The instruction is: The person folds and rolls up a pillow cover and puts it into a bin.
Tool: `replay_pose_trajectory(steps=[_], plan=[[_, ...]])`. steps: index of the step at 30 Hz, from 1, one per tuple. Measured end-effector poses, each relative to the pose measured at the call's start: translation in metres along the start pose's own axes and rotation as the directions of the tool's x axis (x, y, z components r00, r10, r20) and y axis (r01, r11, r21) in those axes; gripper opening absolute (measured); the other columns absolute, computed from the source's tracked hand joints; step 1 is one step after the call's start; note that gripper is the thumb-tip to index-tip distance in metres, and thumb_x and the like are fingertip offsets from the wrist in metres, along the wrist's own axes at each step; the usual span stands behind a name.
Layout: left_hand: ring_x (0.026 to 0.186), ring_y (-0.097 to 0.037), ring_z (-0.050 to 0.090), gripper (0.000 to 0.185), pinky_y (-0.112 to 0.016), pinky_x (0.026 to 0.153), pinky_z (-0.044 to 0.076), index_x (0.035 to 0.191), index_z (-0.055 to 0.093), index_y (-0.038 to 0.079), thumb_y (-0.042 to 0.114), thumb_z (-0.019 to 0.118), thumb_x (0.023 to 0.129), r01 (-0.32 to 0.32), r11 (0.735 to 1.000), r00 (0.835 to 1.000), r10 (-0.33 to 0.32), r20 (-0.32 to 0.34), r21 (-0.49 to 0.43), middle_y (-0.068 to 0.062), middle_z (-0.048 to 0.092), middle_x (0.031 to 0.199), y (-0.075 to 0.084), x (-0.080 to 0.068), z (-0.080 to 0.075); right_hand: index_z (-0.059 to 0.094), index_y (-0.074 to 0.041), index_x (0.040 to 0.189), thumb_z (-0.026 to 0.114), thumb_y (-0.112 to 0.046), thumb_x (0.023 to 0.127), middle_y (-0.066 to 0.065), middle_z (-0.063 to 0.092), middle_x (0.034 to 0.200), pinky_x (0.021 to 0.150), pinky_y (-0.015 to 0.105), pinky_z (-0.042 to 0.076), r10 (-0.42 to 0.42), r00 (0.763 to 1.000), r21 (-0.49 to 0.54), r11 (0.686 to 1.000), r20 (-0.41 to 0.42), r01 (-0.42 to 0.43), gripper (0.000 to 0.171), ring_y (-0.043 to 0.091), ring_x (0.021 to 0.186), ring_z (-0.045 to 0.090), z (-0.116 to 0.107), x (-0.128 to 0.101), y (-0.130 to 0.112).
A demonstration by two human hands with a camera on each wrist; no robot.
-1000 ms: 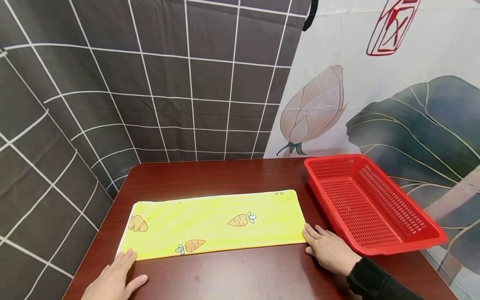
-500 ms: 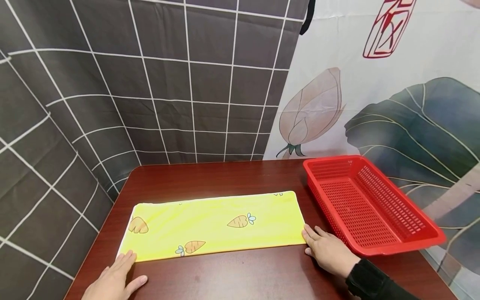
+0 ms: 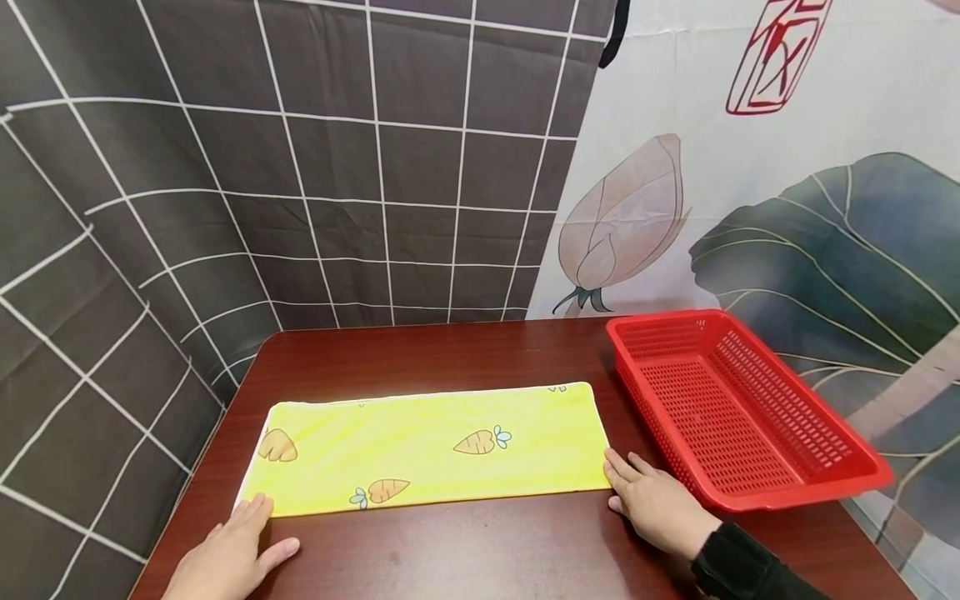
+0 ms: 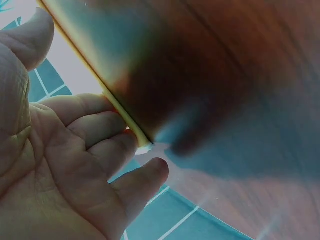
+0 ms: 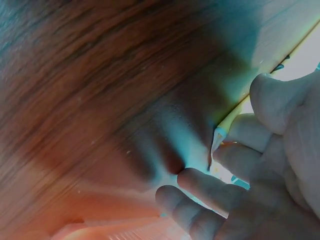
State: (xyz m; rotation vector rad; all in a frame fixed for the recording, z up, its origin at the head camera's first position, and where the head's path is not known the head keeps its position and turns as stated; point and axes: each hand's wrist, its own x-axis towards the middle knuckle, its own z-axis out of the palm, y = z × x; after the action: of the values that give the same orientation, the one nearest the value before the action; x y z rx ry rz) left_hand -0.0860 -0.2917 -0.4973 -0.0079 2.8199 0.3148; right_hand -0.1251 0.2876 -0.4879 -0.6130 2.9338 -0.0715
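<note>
A yellow cloth (image 3: pixel 420 454) with a carrot print lies folded into a long, flat strip on the table. My left hand (image 3: pixel 228 550) rests at its near left corner, the straight fingers on the cloth and the thumb spread out to the side. In the left wrist view, the fingertips (image 4: pixel 117 122) meet the folded edge of the cloth (image 4: pixel 95 72). At the near right corner my right hand (image 3: pixel 656 504) lies with relaxed fingers, their tips touching the edge. The right wrist view shows two fingers at the cloth's corner (image 5: pixel 222 127) and the others beyond it.
A red perforated plastic basket (image 3: pixel 750 498) stands on the right of the dark red-brown wooden table (image 3: pixel 435 354), close to my right hand. Behind the table hang a grey cloth with white grid lines (image 3: pixel 337 167) and a white flower-printed curtain (image 3: pixel 675 92).
My left hand has shifted very slightly up, and the cloth's left end has risen a touch with it. The right hand stays in place.
</note>
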Motion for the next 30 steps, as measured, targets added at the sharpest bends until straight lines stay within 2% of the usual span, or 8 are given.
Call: replay_pose_trajectory(steps=[8, 11, 15, 17, 20, 22, 26, 30], plan=[[0.141, -0.059, 0.048, 0.092, -0.070, 0.110, 0.044, 0.145, 0.050, -0.015, 0.062, 0.066, 0.097, -0.010, 1.000, 0.999, 0.010, -0.037, 0.012, -0.042, 0.048, 0.152, 0.000, 0.008, -0.006, 0.064, 0.000, 0.144, 0.070, -0.030, 0.101, 0.020, 0.059, 0.155, 0.108, 0.065, 0.051, -0.011, 1.000, 0.005, 1.000, -0.009, 0.011, 0.053, 0.053, 0.136, 0.060, -0.001, -0.001, -0.003], [0.139, -0.058, 0.050, 0.078, -0.069, 0.110, 0.045, 0.139, 0.052, -0.013, 0.054, 0.065, 0.101, -0.037, 0.999, 0.996, 0.038, -0.077, 0.014, -0.041, 0.051, 0.149, 0.000, 0.013, -0.009, 0.065, 0.000, 0.143, 0.070, -0.031, 0.101, 0.020, 0.060, 0.154, 0.109, 0.063, 0.051, -0.018, 1.000, 0.006, 1.000, -0.012, 0.018, 0.053, 0.052, 0.137, 0.060, -0.002, -0.002, -0.006], [0.120, -0.052, 0.060, 0.050, -0.063, 0.098, 0.052, 0.120, 0.058, -0.008, 0.039, 0.063, 0.105, -0.089, 0.996, 0.985, 0.092, -0.145, 0.030, -0.036, 0.061, 0.130, -0.001, 0.024, -0.014, 0.068, 0.000, 0.139, 0.071, -0.032, 0.100, 0.021, 0.064, 0.150, 0.110, 0.061, 0.051, -0.038, 0.999, -0.007, 0.999, -0.034, 0.038, 0.050, 0.049, 0.137, 0.061, -0.003, -0.004, -0.012], [0.110, -0.048, 0.062, 0.044, -0.061, 0.091, 0.054, 0.114, 0.059, -0.008, 0.036, 0.062, 0.105, -0.102, 0.994, 0.980, 0.107, -0.165, 0.039, -0.031, 0.063, 0.118, -0.001, 0.032, -0.018, 0.070, 0.000, 0.137, 0.071, -0.033, 0.100, 0.020, 0.066, 0.147, 0.109, 0.060, 0.052, -0.058, 0.997, -0.027, 0.998, -0.052, 0.056, 0.049, 0.048, 0.136, 0.062, -0.002, -0.005, -0.015], [0.106, -0.049, 0.061, 0.051, -0.062, 0.089, 0.055, 0.114, 0.060, -0.014, 0.037, 0.059, 0.107, -0.093, 0.995, 0.982, 0.099, -0.161, 0.048, -0.031, 0.062, 0.112, 0.001, 0.046, -0.026, 0.073, 0.000, 0.131, 0.071, -0.033, 0.100, 0.021, 0.071, 0.140, 0.109, 0.057, 0.053, -0.107, 0.990, -0.074, 0.992, -0.092, 0.100, 0.046, 0.046, 0.132, 0.065, 0.000, -0.006, -0.020], [0.114, -0.054, 0.060, 0.061, -0.065, 0.094, 0.053, 0.120, 0.061, -0.019, 0.041, 0.056, 0.107, -0.079, 0.996, 0.986, 0.085, -0.141, 0.051, -0.037, 0.063, 0.117, 0.002, 0.055, -0.031, 0.076, -0.001, 0.127, 0.072, -0.034, 0.099, 0.020, 0.074, 0.135, 0.107, 0.056, 0.054, -0.145, 0.983, -0.116, 0.984, -0.112, 0.132, 0.044, 0.046, 0.128, 0.067, 0.001, -0.007, -0.023], [0.115, -0.053, 0.057, 0.077, -0.065, 0.098, 0.050, 0.116, 0.066, -0.018, 0.057, 0.052, 0.106, -0.027, 0.999, 0.995, 0.030, -0.090, 0.041, -0.037, 0.066, 0.116, 0.008, 0.076, -0.037, 0.078, -0.003, 0.121, 0.072, -0.036, 0.098, 0.019, 0.076, 0.129, 0.105, 0.053, 0.056, -0.194, 0.972, -0.167, 0.971, -0.131, 0.171, 0.041, 0.043, 0.123, 0.070, 0.003, -0.009, -0.031], [0.107, -0.050, 0.051, 0.085, -0.065, 0.094, 0.047, 0.109, 0.067, -0.017, 0.067, 0.051, 0.102, 0.008, 1.000, 0.996, -0.006, -0.086, 0.023, -0.035, 0.063, 0.108, 0.015, 0.093, -0.041, 0.078, -0.004, 0.120, 0.071, -0.038, 0.098, 0.019, 0.077, 0.128, 0.103, 0.053, 0.056, -0.197, 0.972, -0.160, 0.971, -0.129, 0.176, 0.040, 0.042, 0.123, 0.070, 0.004, -0.011, -0.039]])
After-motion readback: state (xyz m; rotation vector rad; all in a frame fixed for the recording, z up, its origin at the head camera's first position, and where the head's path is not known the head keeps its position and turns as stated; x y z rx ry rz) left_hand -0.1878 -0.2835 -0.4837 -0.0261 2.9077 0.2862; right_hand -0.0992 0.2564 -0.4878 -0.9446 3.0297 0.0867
